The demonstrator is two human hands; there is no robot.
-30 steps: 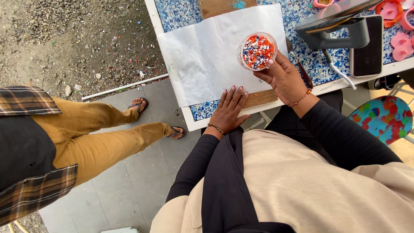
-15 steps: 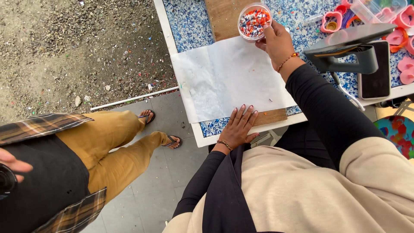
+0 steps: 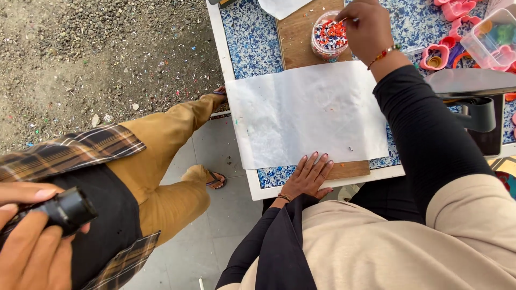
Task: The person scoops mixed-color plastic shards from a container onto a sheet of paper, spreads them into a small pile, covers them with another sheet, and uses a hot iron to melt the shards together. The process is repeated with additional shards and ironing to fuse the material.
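Left hand [image 3: 310, 176] lies flat, fingers spread, pressing the near edge of the white paper sheet [image 3: 306, 113], which looks a bit crinkled on the blue speckled table [image 3: 250, 40]. Further out, the right hand [image 3: 368, 27] has its fingers pinched together at the rim of a clear round tub [image 3: 328, 38] full of red, white and blue bits, sitting on a wooden board [image 3: 295, 32].

Single head view, steeply downward, close over table [image 3: 242, 48].
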